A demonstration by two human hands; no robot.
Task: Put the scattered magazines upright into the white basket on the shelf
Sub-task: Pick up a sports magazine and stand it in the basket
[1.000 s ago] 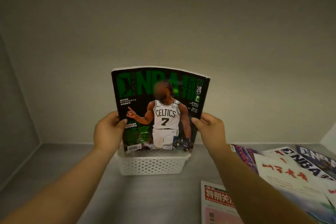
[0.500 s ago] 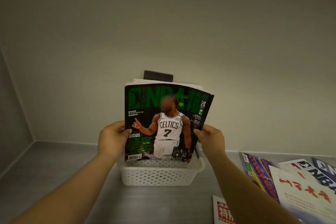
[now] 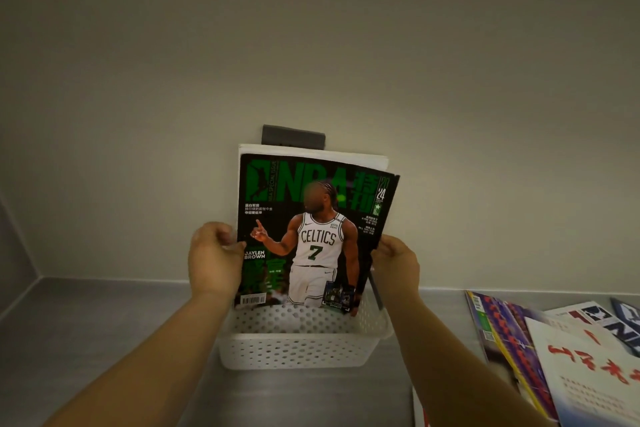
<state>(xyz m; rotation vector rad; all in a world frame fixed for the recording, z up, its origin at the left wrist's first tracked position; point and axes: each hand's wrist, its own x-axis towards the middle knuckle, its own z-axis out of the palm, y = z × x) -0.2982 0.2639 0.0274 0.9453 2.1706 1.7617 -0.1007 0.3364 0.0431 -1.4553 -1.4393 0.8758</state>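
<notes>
The magazine (image 3: 311, 236) between the two hands has a black cover with "NBA" in big green letters across the top. Small print reading "NBA SPECIAL ISSUE" runs up beside the logo, and "2024" sits at the top right above a green star badge. The player pictured wears a white jersey marked "CELTICS" and "7". "JAYLEN BROWN" is printed in white just beside the left thumb, and a barcode sits below that hand. There are short lines of Chinese text on both sides, too small to read.

The left hand (image 3: 214, 260) grips the magazine's left edge, thumb on the cover and fingers curled behind. The right hand (image 3: 394, 265) grasps the right edge, its fingers curled round it. Both forearms reach forward from the bottom of the view.

The magazine stands upright with its lower edge inside the white basket (image 3: 298, 350), which sits on the grey shelf (image 3: 104, 340) just under the hands. Behind the magazine, a white-edged one (image 3: 311, 152) shows above its top. Above that, a dark grey plate (image 3: 292, 137) is on the wall.

To the right of the right hand, loose magazines (image 3: 502, 333) lie flat and overlapping on the shelf. One white cover (image 3: 581, 374) carries red brush characters.
</notes>
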